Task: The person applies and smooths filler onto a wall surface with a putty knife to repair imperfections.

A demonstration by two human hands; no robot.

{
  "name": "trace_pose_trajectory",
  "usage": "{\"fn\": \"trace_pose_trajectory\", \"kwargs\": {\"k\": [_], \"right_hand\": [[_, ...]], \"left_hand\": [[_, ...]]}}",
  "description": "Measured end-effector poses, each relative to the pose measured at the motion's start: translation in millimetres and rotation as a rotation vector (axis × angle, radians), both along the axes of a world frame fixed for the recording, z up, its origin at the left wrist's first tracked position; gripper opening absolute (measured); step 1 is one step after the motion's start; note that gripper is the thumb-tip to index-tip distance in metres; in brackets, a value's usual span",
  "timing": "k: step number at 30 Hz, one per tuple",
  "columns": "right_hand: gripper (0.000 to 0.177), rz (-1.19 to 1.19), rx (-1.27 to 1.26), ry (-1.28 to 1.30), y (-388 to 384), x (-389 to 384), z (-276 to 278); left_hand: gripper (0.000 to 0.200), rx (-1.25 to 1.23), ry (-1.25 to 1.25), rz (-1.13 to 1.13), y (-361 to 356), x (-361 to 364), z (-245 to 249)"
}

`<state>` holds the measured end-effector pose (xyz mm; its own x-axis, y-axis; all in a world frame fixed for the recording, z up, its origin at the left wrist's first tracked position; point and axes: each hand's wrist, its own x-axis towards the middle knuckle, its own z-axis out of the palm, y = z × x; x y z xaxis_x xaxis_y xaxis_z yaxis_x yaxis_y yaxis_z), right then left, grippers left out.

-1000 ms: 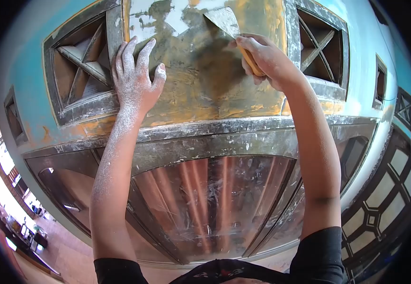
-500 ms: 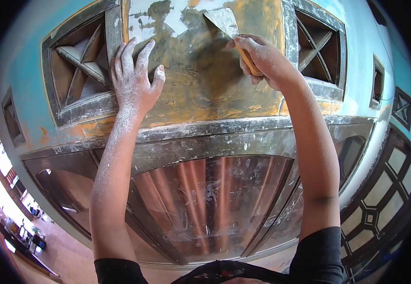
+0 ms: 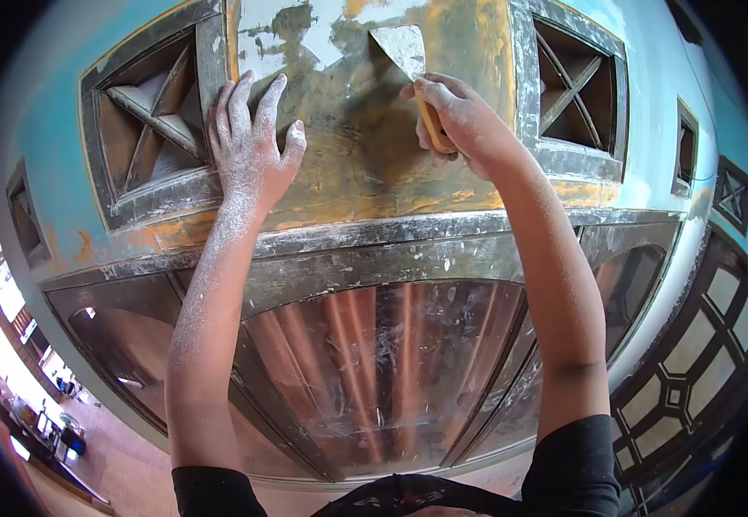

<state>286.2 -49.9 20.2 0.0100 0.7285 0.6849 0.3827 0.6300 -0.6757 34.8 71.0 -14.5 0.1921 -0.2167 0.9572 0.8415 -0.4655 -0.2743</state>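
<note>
White dust covers my left hand, which rests with spread fingers on the wall panel beside the left vent frame. My right hand is closed around the wooden handle of a scraper. The scraper's wide metal blade points up and to the left, close against the panel; whether its edge touches cannot be made out. Brown and orange patches mark the panel, with remains of white coating near the top left.
Crossed-bar vents stand left and right of the panel. Below runs a dark wooden ledge over glazed panes with pinkish curtains. A patterned dark door is at the right, a bright opening at the far left.
My right hand and the scraper have moved slightly left and down across the panel, and the handle is more upright. My left hand stays spread in nearly the same place.
</note>
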Motion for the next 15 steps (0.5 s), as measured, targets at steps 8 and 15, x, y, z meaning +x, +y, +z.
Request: {"fn": "trace_pose_trajectory", "kwargs": {"k": [8, 15], "right_hand": [[0.042, 0.058, 0.017, 0.081, 8.0, -27.9, -0.4], [0.042, 0.071, 0.026, 0.107, 12.5, -31.9, -5.3]], "left_hand": [[0.067, 0.010, 0.012, 0.012, 2.5, 0.2, -4.1], [0.067, -0.039, 0.014, 0.036, -1.3, -0.1, -6.6]]}}
